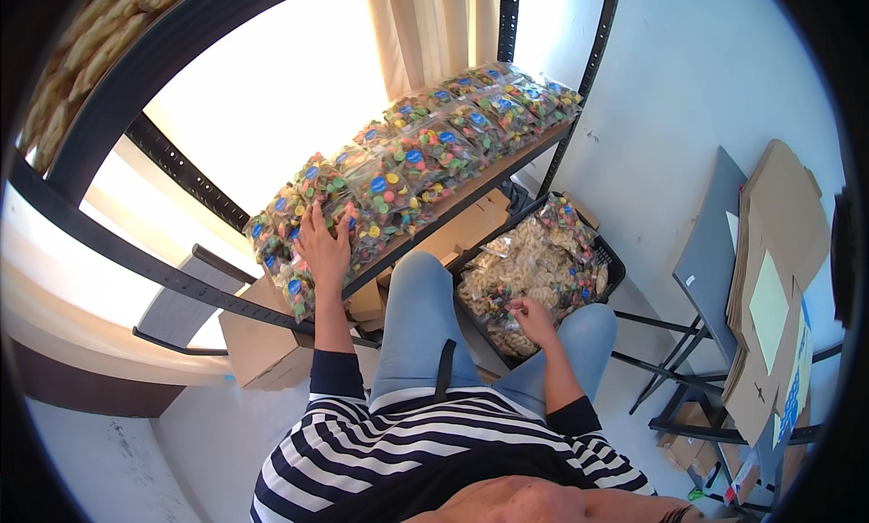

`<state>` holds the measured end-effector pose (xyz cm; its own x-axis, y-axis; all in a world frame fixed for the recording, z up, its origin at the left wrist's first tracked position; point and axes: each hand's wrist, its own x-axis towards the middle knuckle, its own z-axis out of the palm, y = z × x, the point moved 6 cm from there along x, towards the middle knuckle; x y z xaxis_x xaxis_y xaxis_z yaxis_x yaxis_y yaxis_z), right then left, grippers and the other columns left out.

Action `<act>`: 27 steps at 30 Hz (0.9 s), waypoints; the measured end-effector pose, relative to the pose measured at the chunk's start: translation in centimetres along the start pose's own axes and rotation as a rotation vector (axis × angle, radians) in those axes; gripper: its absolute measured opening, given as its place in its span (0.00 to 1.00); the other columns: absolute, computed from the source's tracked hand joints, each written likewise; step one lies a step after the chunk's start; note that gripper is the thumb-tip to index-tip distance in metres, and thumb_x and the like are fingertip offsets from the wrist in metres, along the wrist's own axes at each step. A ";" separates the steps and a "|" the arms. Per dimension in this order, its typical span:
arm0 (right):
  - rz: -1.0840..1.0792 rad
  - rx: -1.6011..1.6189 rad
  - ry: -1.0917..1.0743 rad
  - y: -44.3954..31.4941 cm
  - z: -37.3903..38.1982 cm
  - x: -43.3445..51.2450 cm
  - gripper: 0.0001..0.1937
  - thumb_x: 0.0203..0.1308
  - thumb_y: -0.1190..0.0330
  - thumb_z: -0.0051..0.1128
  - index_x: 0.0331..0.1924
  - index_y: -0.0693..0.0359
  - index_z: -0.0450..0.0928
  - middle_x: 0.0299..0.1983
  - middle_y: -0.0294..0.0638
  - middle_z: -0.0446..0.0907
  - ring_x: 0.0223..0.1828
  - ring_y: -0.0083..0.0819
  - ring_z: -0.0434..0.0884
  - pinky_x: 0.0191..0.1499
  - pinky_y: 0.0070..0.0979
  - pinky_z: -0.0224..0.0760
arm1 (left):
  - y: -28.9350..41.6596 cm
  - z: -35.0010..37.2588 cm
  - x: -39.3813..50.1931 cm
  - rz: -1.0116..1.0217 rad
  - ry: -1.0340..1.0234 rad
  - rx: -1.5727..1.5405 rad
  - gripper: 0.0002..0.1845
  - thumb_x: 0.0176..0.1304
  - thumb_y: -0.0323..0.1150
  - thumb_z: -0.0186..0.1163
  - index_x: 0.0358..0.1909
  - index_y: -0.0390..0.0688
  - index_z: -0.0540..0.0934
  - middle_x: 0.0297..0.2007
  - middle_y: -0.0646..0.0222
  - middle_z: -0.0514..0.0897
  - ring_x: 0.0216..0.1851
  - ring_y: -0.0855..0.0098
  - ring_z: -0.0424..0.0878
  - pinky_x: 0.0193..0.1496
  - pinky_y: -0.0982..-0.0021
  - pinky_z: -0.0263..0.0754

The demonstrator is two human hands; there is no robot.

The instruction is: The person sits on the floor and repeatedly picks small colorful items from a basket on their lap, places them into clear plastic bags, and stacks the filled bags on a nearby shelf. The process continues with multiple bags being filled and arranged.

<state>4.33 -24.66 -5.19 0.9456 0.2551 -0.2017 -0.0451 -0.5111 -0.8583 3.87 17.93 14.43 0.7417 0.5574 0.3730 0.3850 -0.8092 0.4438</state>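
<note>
Many clear plastic bags of multicoloured round pieces (414,157), bearing blue round stickers, lie in rows on a wooden shelf (543,142) with a black metal frame. My left hand (324,244) rests on the bags near the shelf's left end, fingers spread. Below and to the right, a black plastic crate (614,268) holds bags of pale, curled pieces (523,251) and more bags of multicoloured pieces (563,217). My right hand (533,319) is over the crate's near part, fingers bent at a small clear bag with coloured pieces; whether it grips the bag is unclear.
Cardboard boxes (261,333) stand under and beside the shelf. A black upright post (183,170) and curved rail cross at the left. Folding tables (706,251) and flattened cardboard (781,210) lean at the right wall. Braided pale goods (102,47) sit at upper left.
</note>
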 end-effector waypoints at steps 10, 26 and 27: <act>-0.010 -0.068 -0.050 1.9 0.5 0.3 0.14 0.59 0.69 0.61 0.48 0.66 0.78 0.43 0.48 0.79 0.44 0.40 0.81 0.48 0.34 0.73 | 2.3 -1.4 -0.7 0.104 0.171 -0.003 0.29 0.69 0.51 0.51 0.66 0.45 0.67 0.66 0.55 0.61 0.69 0.52 0.55 0.68 0.42 0.44; -0.040 -0.149 0.098 -1.0 -6.6 10.4 0.15 0.62 0.64 0.57 0.48 0.64 0.78 0.42 0.48 0.80 0.48 0.42 0.80 0.50 0.38 0.73 | 12.7 4.0 -12.0 0.686 -0.174 -0.413 0.15 0.61 0.26 0.59 0.51 0.41 0.78 0.62 0.55 0.69 0.66 0.52 0.63 0.67 0.53 0.57; -0.041 -0.165 0.093 0.0 -5.9 11.7 0.15 0.61 0.64 0.57 0.48 0.64 0.78 0.43 0.49 0.80 0.48 0.43 0.79 0.50 0.38 0.73 | 12.4 5.1 -12.3 0.676 -0.229 -0.430 0.15 0.61 0.26 0.59 0.50 0.41 0.78 0.61 0.55 0.69 0.65 0.52 0.64 0.66 0.54 0.58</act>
<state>17.27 -26.53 -4.79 0.9716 0.2057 -0.1170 0.0404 -0.6312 -0.7746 2.31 0.10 11.14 0.8490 -0.1129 0.5162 -0.3925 -0.7887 0.4732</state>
